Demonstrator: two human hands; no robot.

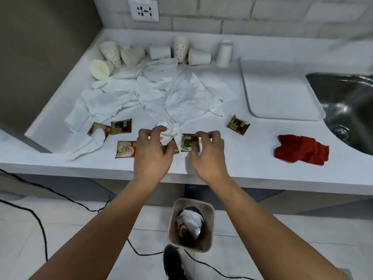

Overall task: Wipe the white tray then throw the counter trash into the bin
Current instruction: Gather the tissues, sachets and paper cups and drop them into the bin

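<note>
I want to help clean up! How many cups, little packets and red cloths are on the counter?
Cups: 7, at the back of the counter, such as the upright one
Packets: 6, such as the one by the right hand and the one under the left hand
Red cloths: 1
Total: 14

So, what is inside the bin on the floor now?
Inside the bin lies crumpled white paper on top, with a bit of red-and-dark wrapper beside it. Whatever lies deeper is covered or in shadow, so it cannot be told.
</note>
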